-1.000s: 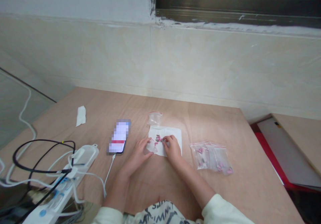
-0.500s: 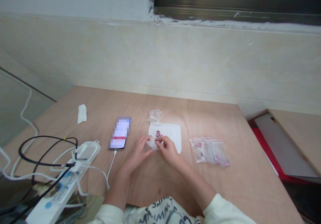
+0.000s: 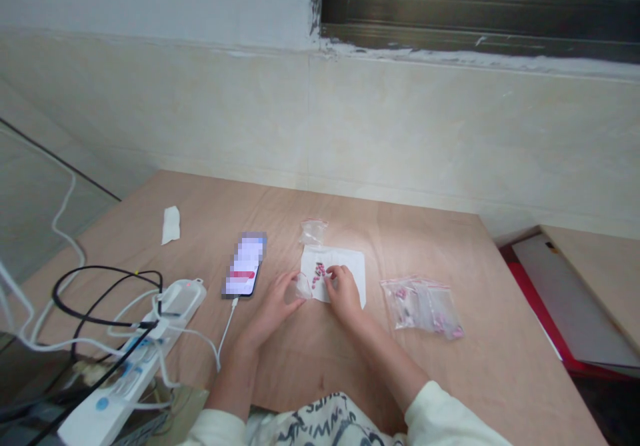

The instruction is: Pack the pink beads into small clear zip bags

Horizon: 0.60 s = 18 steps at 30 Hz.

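Roughly mid-way across the light plywood bench (image 3: 280,233), a sheet of white paper (image 3: 353,266) carries a narrow line of small pink pieces (image 3: 317,277), too small to identify. The line's long axis runs away from the person, leaning slightly right at its far end. The right hand (image 3: 345,293) is nearer: its curled fingers (image 3: 334,275) rest on the paper just right of the line, though whether they pinch anything cannot be told. The left hand (image 3: 273,311) lies just left of the line, its fingers closed on a small clear plastic bag (image 3: 299,288). Beyond the paper lies a clear resealable bag (image 3: 313,231); well right, overlapping clear zip bags of pink pieces (image 3: 420,306).
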Tool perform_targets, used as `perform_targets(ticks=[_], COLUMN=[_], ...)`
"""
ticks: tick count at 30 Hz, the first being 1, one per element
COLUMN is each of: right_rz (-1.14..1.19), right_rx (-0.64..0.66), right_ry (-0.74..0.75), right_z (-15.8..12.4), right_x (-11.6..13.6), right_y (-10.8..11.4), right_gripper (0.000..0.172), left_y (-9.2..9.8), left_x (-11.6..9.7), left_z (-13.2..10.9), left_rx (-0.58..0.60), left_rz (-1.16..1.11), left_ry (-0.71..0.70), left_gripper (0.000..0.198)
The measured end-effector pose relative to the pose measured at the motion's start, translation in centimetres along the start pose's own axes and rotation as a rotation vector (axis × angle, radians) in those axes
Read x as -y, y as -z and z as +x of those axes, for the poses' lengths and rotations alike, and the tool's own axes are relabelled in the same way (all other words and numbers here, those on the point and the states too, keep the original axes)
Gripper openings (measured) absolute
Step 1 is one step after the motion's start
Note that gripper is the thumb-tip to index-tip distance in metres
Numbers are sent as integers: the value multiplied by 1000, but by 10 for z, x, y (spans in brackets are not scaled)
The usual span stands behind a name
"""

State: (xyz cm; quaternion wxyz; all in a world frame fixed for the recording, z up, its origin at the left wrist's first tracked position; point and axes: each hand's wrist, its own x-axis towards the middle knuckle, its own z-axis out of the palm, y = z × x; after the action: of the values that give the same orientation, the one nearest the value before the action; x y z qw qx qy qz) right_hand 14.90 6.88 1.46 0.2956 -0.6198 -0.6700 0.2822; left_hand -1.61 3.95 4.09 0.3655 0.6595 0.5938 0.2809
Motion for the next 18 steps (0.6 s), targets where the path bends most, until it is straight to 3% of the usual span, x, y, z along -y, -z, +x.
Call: perform_targets(ticks=[3,9,18], right_rz=[13,-67,-3], right_rx=[56,-30,-5], right_ry=[55,-5,-9], right_z=[-2,3,11], right_x=[3,-1,-12], right_y=[-3,0,4], right_gripper=[17,16,10], left_y=[0,-1,-1], left_x=[4,7,0], left_z=[3,9,14], left_rx=[-6,-3,18], left_rz=[5,-7,-14], left_ry=[-6,-16,9], left_gripper=[46,47,47])
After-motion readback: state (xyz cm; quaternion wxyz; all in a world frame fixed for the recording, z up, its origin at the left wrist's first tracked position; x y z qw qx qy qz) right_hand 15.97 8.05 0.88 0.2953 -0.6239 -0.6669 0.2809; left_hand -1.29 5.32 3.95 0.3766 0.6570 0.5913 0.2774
